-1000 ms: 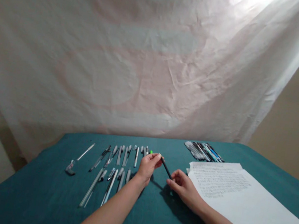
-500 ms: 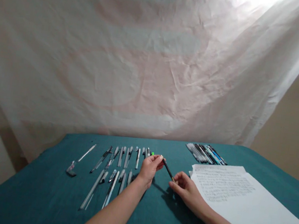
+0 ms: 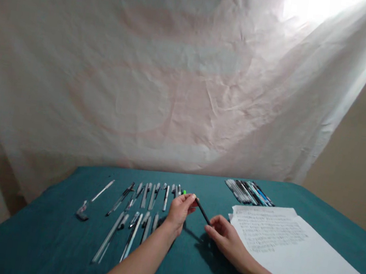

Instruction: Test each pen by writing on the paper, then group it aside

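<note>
A slim dark pen [image 3: 202, 210] slants between my two hands, a little above the table. My left hand [image 3: 180, 211] is closed, its thumb and fingers pinching the pen's upper end. At the lower end, the thumb and fingers of my right hand [image 3: 222, 235] close on the same pen. Left of my hands lie pen parts in two rows: clear barrels [image 3: 109, 237], caps [image 3: 123, 221] and thin refills. Something bright green [image 3: 184, 192] shows just behind my left hand. My left forearm hides part of the nearer row.
Written sheets of white paper [image 3: 314, 266] lie on the right of the green-covered table [image 3: 54, 246]. Behind them several pens [image 3: 250, 193] are laid side by side. At the far left are a white refill [image 3: 103, 190] and a small crumpled piece [image 3: 82, 211]. A pale sheet [image 3: 176, 86] hangs behind.
The view has tilted slightly, so the table sits a little lower. Both hands keep their grip on the pen, and the right hand's fingers now cover more of its lower end.
</note>
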`<action>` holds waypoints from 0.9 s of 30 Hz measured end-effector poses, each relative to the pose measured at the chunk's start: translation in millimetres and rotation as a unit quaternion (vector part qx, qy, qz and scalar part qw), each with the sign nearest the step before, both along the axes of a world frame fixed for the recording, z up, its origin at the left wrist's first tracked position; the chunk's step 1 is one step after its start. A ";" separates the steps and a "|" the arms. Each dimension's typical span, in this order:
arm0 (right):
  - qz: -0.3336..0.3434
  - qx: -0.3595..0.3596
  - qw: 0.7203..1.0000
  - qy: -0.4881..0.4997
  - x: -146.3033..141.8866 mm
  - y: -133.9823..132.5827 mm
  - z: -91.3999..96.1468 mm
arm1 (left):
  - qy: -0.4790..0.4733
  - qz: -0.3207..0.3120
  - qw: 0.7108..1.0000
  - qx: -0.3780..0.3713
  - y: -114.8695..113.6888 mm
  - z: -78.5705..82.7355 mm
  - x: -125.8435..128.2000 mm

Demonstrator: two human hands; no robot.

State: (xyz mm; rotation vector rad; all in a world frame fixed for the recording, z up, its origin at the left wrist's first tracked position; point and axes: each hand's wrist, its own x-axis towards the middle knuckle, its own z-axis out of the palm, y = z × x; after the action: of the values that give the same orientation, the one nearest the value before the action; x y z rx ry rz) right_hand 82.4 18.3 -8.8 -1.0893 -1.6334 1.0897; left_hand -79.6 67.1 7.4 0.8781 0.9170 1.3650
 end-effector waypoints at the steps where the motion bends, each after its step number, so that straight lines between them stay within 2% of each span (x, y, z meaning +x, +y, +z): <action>1: -0.002 0.003 1.000 -0.002 -0.1 -0.2 0.0 | 0.001 0.001 1.000 0.000 -0.5 0.7 0.2; 7: 0.031 -0.062 0.998 0.002 -0.6 -1.8 1.2 | -0.005 -0.005 1.000 0.002 -0.9 4.3 1.4; 9: 0.029 -0.063 0.998 0.007 -0.5 -0.7 -0.1 | -0.016 -0.003 1.000 -0.001 0.0 3.1 1.7; 12: 0.000 -0.022 1.000 0.012 0.2 -0.3 -1.2 | -0.041 0.001 0.999 -0.016 0.6 -0.5 3.2; 16: -0.053 0.075 0.996 0.007 0.4 -9.6 4.6 | -0.076 -0.016 0.996 -0.053 -4.5 -2.7 10.3; 22: -0.024 0.150 0.988 -0.015 1.4 -20.7 22.1 | -0.084 -0.112 0.988 -0.070 -22.1 5.7 29.7; 25: -0.073 0.146 0.986 -0.018 13.1 -10.2 35.7 | -0.040 -0.152 0.987 -0.036 -29.4 10.8 37.0; 27: -0.102 0.134 0.986 -0.004 27.7 -0.6 47.9 | 0.081 -0.178 0.980 0.034 -35.6 13.4 40.7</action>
State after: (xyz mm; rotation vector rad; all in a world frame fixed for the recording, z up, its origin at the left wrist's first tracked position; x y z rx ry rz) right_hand 110.1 17.7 39.1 -1.0544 -1.5820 0.7099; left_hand -38.9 31.5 20.9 1.1593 0.7932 1.0320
